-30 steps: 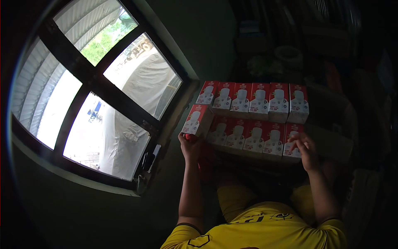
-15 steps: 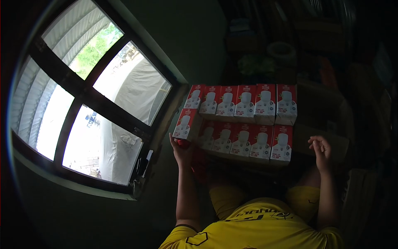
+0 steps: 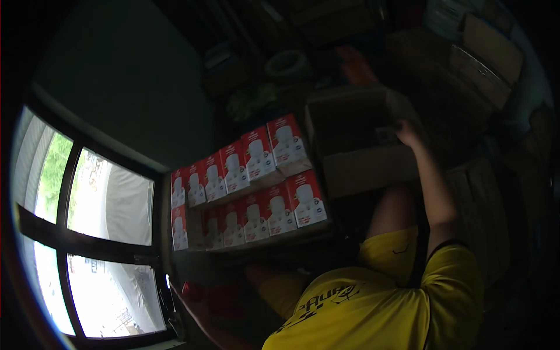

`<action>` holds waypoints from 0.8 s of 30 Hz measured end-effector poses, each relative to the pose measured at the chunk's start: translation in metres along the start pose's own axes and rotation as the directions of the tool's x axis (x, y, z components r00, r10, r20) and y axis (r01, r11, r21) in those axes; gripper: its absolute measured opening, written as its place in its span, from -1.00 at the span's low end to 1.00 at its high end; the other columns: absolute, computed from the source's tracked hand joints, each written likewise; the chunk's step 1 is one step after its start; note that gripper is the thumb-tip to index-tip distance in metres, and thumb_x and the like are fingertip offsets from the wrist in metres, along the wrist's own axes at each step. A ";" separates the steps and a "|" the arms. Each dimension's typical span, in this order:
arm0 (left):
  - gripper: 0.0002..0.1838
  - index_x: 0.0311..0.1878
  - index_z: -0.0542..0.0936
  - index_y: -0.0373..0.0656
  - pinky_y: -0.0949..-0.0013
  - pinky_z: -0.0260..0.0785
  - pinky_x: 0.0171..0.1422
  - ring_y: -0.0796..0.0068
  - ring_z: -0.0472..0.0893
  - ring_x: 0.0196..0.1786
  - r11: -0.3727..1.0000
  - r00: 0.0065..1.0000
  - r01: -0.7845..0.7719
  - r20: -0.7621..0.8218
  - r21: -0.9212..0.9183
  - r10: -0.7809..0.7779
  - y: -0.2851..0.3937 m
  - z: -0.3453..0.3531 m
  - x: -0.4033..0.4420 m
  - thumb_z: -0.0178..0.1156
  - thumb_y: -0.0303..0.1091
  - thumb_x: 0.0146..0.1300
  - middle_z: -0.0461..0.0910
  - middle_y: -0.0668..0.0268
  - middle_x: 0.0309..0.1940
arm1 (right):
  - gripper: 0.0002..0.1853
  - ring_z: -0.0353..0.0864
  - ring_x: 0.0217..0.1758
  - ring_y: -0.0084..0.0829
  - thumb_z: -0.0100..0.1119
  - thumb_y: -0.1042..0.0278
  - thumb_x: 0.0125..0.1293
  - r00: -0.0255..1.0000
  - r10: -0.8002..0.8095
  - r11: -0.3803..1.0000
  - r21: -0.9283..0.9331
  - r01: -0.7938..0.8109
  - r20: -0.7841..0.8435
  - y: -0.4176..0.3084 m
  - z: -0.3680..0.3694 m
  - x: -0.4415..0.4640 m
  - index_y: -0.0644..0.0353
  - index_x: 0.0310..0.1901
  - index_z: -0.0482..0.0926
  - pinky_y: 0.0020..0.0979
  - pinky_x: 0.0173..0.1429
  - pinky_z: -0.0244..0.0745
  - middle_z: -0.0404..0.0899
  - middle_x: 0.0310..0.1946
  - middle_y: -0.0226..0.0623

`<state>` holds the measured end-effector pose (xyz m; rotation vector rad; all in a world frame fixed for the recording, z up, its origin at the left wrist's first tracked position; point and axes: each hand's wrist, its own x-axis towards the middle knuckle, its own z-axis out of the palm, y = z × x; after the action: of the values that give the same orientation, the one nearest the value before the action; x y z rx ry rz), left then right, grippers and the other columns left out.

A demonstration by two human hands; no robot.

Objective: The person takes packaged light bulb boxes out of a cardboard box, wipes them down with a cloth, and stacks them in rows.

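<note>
Brown carton (image 3: pixel 370 172); right hand (image 3: pixel 409 135) over it, fingers curled, contact unclear.

Layout, from the wearer's seat. Boxes in two rows ahead, set toward the left: back row (image 3: pixel 234 170), six boxes side by side; front row (image 3: pixel 254 220), six boxes, nearer the wearer. Leftmost front box (image 3: pixel 179 228): contact with its right neighbour cannot be told. Window (image 3: pixel 111 245): left of both rows, near their left ends. Open carton (image 3: pixel 364 169): just right of the rows; right hand (image 3: pixel 408 133) at its right side. Behind the back row: crumpled bundle (image 3: pixel 252 102), with round object (image 3: pixel 289 65) farther back. Second carton (image 3: pixel 487 73): beyond the open carton, farther right
</note>
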<state>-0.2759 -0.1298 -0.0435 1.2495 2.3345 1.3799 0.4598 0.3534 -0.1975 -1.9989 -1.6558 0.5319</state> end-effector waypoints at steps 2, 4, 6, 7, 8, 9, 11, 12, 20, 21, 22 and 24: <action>0.08 0.53 0.13 -0.18 0.30 0.42 0.20 0.46 0.51 0.02 0.996 0.998 -0.052 -0.029 0.074 0.055 0.033 -0.012 -0.020 0.45 -0.65 -0.12 0.50 0.33 -0.06 | -0.49 0.51 0.29 -0.04 0.25 0.11 0.32 0.996 0.046 0.986 -0.155 -0.057 -0.072 -0.025 0.002 0.019 0.24 0.20 0.51 -0.14 0.38 0.38 0.55 0.19 0.03; -0.07 0.47 0.20 -0.24 0.26 0.39 0.26 0.37 0.50 0.11 0.999 0.999 -0.032 0.030 0.010 0.032 -0.010 -0.053 -0.025 0.43 -0.57 0.00 0.51 0.25 0.04 | -0.43 0.50 0.31 -0.04 0.24 0.10 0.30 0.989 0.044 0.956 -0.293 0.000 0.143 -0.052 0.007 0.038 0.24 0.26 0.46 -0.13 0.40 0.38 0.50 0.25 0.02; -0.17 0.41 0.25 -0.26 0.25 0.38 0.27 0.34 0.50 0.14 0.999 0.999 -0.034 0.017 -0.024 0.035 -0.026 -0.087 -0.030 0.42 -0.53 0.06 0.51 0.22 0.07 | -0.39 0.50 0.32 -0.05 0.24 0.08 0.30 0.960 0.070 0.932 -0.360 0.034 0.272 -0.048 0.023 0.056 0.22 0.31 0.43 -0.13 0.41 0.37 0.47 0.29 0.01; -0.20 0.37 0.26 -0.25 0.26 0.38 0.25 0.35 0.49 0.11 0.998 0.996 -0.065 -0.065 0.004 0.065 -0.006 -0.087 -0.030 0.42 -0.52 0.06 0.51 0.23 0.04 | -0.37 0.50 0.31 -0.06 0.25 0.07 0.30 0.951 0.087 0.930 -0.367 0.029 0.295 -0.028 0.051 0.072 0.21 0.33 0.42 -0.13 0.42 0.37 0.47 0.29 0.02; -0.23 0.34 0.27 -0.25 0.26 0.38 0.23 0.35 0.49 0.09 0.995 0.982 -0.097 -0.159 0.036 0.101 0.016 -0.087 -0.030 0.43 -0.52 0.06 0.51 0.23 0.02 | -0.36 0.51 0.31 -0.07 0.25 0.06 0.30 0.943 0.103 0.927 -0.374 0.024 0.316 -0.019 0.065 0.084 0.20 0.34 0.41 -0.14 0.43 0.36 0.47 0.29 0.02; -0.26 0.30 0.29 -0.25 0.27 0.39 0.21 0.36 0.49 0.07 0.991 0.964 -0.118 -0.231 0.066 0.130 0.034 -0.086 -0.031 0.43 -0.52 0.07 0.51 0.24 0.00 | -0.35 0.53 0.29 -0.08 0.22 0.05 0.33 0.936 0.091 0.924 -0.380 0.048 0.340 -0.018 0.065 0.078 0.14 0.39 0.37 -0.13 0.41 0.37 0.50 0.25 0.07; -0.32 0.23 0.31 -0.24 0.28 0.39 0.17 0.37 0.49 0.03 0.979 0.907 -0.160 -0.373 0.128 0.197 0.069 -0.080 -0.030 0.44 -0.51 0.07 0.51 0.26 -0.05 | -0.41 0.54 0.28 -0.11 0.26 0.04 0.32 0.921 0.234 0.966 -0.185 -0.183 0.310 0.016 0.102 0.096 0.08 0.33 0.46 -0.15 0.39 0.38 0.52 0.25 -0.03; -0.35 0.20 0.32 -0.23 0.29 0.39 0.14 0.38 0.49 0.01 0.973 0.871 -0.173 -0.437 0.154 0.224 0.085 -0.078 -0.031 0.44 -0.51 0.07 0.51 0.26 -0.07 | -0.42 0.53 0.29 -0.12 0.27 0.04 0.31 0.925 0.249 0.962 -0.185 -0.202 0.288 0.006 0.106 0.094 0.07 0.32 0.48 -0.15 0.39 0.38 0.51 0.27 -0.07; -0.57 -0.08 0.41 -0.20 0.33 0.41 -0.03 0.44 0.49 -0.16 0.950 0.714 -0.208 -0.628 0.235 0.311 0.137 -0.075 -0.035 0.47 -0.49 0.09 0.50 0.32 -0.25 | -0.42 0.50 0.34 -0.06 0.11 0.00 0.37 0.742 0.247 0.849 -0.508 0.144 0.623 -0.071 0.054 0.067 0.03 0.36 0.44 -0.14 0.41 0.40 0.46 0.32 -0.03; -0.60 -0.12 0.43 -0.20 0.34 0.41 -0.05 0.44 0.49 -0.18 0.949 0.706 -0.210 -0.636 0.234 0.313 0.138 -0.075 -0.036 0.47 -0.48 0.09 0.50 0.33 -0.28 | -0.37 0.49 0.34 -0.04 0.09 -0.02 0.38 0.849 0.237 0.894 -0.447 -0.001 0.473 -0.056 0.074 0.070 0.04 0.41 0.35 -0.12 0.41 0.40 0.45 0.31 0.01; -0.62 -0.15 0.44 -0.19 0.34 0.42 -0.07 0.45 0.49 -0.20 0.949 0.693 -0.218 -0.649 0.228 0.315 0.140 -0.074 -0.036 0.47 -0.48 0.09 0.50 0.34 -0.30 | -0.32 0.48 0.35 -0.03 0.08 -0.05 0.39 0.921 0.241 0.930 -0.346 -0.128 0.307 -0.033 0.105 0.079 0.05 0.47 0.26 -0.10 0.41 0.40 0.45 0.31 0.05; -0.67 -0.22 0.46 -0.19 0.35 0.42 -0.11 0.47 0.49 -0.24 0.947 0.678 -0.231 -0.661 0.223 0.321 0.144 -0.072 -0.037 0.48 -0.48 0.10 0.50 0.36 -0.35 | -0.22 0.39 0.43 -0.01 -0.01 -0.11 0.43 0.930 0.217 0.917 -0.389 -0.089 0.298 0.001 0.144 0.105 0.02 0.56 -0.01 0.01 0.41 0.36 0.30 0.42 0.03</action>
<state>-0.2053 -0.1711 0.1001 1.3236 2.8111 2.1513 0.3974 0.4736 -0.3130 -2.4397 -1.9241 0.6934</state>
